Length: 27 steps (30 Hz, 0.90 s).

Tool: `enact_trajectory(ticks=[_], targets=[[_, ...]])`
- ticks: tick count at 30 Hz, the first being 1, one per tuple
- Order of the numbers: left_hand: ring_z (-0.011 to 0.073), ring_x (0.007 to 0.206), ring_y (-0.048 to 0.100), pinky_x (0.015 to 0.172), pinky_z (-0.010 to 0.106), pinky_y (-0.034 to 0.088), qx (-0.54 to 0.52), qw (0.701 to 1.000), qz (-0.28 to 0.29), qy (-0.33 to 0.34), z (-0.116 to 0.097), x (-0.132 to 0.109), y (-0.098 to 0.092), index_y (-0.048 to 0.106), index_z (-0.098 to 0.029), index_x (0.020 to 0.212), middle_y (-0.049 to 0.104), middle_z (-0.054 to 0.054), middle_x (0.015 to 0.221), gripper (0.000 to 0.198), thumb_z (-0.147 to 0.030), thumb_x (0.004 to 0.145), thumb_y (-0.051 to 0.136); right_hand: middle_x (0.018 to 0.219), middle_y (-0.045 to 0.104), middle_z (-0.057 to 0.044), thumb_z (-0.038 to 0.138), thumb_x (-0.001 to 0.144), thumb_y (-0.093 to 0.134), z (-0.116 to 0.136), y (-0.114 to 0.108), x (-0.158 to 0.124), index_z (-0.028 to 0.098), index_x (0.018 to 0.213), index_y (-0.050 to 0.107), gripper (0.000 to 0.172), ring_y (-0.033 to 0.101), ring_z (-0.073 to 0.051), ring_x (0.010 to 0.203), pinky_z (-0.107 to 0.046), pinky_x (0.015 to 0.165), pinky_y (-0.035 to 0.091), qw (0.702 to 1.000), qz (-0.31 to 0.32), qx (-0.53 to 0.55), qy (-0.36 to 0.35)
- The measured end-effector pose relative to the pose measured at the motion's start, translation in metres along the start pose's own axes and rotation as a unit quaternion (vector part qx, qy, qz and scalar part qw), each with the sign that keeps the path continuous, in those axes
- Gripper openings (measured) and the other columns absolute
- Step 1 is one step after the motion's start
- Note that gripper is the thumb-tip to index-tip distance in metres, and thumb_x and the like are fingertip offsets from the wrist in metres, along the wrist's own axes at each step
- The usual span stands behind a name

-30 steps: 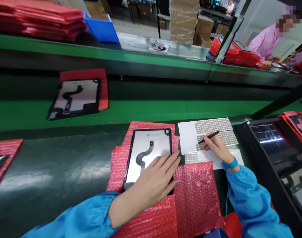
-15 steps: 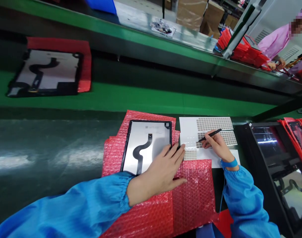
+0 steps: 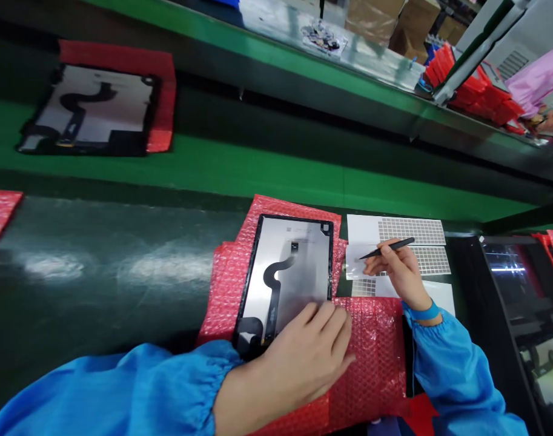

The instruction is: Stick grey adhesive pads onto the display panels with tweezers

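Observation:
My right hand (image 3: 398,269) is closed around black tweezers (image 3: 389,247), tilted with the tips pointing left. The tips are over the blank left part of a white sticker sheet (image 3: 355,266), whose small grey squares run to the right. Whether a sticker is on the tips is too small to tell. My left hand (image 3: 303,357) lies with bent fingers and thumb apart over the lower right edge of a tablet screen (image 3: 310,266), its fingertips partly hidden. That screen shows its silver back with a black flex cable (image 3: 272,290) and rests on red bubble wrap (image 3: 371,339).
Another screen (image 3: 106,112) on a red sleeve sits at the back left. To the right stands a black tray (image 3: 489,284) with screens. A raised shelf (image 3: 276,48) crosses the back, bearing small parts (image 3: 324,37) and red packs (image 3: 480,91). A person's pink sleeve (image 3: 537,79) is beyond.
The camera view has shifted. My left hand has slid down the screen and its stretched fingers have bent. The tweezers' tips have moved left, from the grey squares to the sheet's blank part.

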<state>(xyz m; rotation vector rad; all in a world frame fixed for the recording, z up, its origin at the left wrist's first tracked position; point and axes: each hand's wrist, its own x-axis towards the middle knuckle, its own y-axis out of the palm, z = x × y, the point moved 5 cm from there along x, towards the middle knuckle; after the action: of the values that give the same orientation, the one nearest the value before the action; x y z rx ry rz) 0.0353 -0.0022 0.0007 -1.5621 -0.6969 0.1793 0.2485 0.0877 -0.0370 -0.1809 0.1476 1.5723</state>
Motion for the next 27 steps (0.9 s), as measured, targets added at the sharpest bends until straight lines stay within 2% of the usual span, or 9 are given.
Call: enact_trajectory(ticks=[2, 6, 13, 19, 23, 27], targets=[[0.0282, 0.083, 0.068, 0.073, 0.042, 0.056, 0.004, 0.999, 0.026, -0.036, 0.008, -0.002, 0.002, 0.073, -0.006, 0.124, 0.075, 0.015, 0.096, 0.049, -0.045, 0.103, 0.053, 0.082, 0.081, -0.005, 0.062, 0.095, 0.071, -0.006, 0.023, 0.003, 0.024, 0.103, 0.058, 0.042, 0.081, -0.021, 0.067, -0.031, 0.059, 0.066, 0.999, 0.034, -0.004, 0.014], [0.0333, 0.085, 0.069, 0.064, 0.044, 0.058, 0.036, 0.993, 0.061, -0.097, 0.033, -0.001, 0.015, 0.063, -0.001, 0.14, 0.072, 0.018, 0.098, 0.066, -0.049, 0.095, 0.064, 0.082, 0.081, -0.004, 0.062, 0.096, 0.071, -0.016, 0.045, 0.011, 0.023, 0.105, 0.057, 0.042, 0.081, -0.019, 0.069, -0.03, 0.062, 0.066, 0.997, 0.078, 0.007, 0.021], [0.0297, 0.088, 0.068, 0.061, 0.037, 0.057, 0.012, 0.99, 0.072, -0.118, 0.048, 0.001, 0.023, 0.062, -0.002, 0.143, 0.074, 0.019, 0.101, 0.073, -0.06, 0.099, 0.055, 0.078, 0.078, -0.002, 0.055, 0.099, 0.07, -0.019, 0.053, 0.019, 0.023, 0.105, 0.057, 0.035, 0.08, -0.019, 0.068, -0.031, 0.065, 0.067, 0.994, 0.104, 0.033, 0.02], [0.0299, 0.089, 0.068, 0.062, 0.038, 0.058, 0.02, 0.99, 0.066, -0.122, 0.048, 0.0, 0.023, 0.062, -0.005, 0.143, 0.075, 0.021, 0.11, 0.071, -0.059, 0.098, 0.057, 0.077, 0.077, -0.001, 0.054, 0.101, 0.069, -0.021, 0.056, 0.015, 0.024, 0.105, 0.057, 0.033, 0.08, -0.019, 0.07, -0.034, 0.071, 0.07, 0.993, 0.105, 0.039, 0.028], [0.03, 0.088, 0.068, 0.058, 0.038, 0.057, 0.02, 0.991, 0.065, -0.117, 0.047, 0.001, 0.02, 0.063, -0.003, 0.142, 0.075, 0.021, 0.108, 0.07, -0.058, 0.099, 0.056, 0.082, 0.079, -0.002, 0.053, 0.102, 0.067, -0.021, 0.056, 0.014, 0.025, 0.103, 0.057, 0.03, 0.082, -0.02, 0.074, -0.035, 0.073, 0.071, 0.992, 0.111, 0.037, 0.038], [0.0307, 0.088, 0.068, 0.061, 0.039, 0.058, 0.021, 0.992, 0.059, -0.113, 0.048, 0.002, 0.017, 0.061, 0.0, 0.143, 0.075, 0.022, 0.105, 0.07, -0.056, 0.1, 0.055, 0.085, 0.081, -0.003, 0.052, 0.102, 0.067, -0.019, 0.057, 0.013, 0.025, 0.104, 0.057, 0.029, 0.082, -0.02, 0.074, -0.034, 0.073, 0.071, 0.993, 0.106, 0.04, 0.035]])
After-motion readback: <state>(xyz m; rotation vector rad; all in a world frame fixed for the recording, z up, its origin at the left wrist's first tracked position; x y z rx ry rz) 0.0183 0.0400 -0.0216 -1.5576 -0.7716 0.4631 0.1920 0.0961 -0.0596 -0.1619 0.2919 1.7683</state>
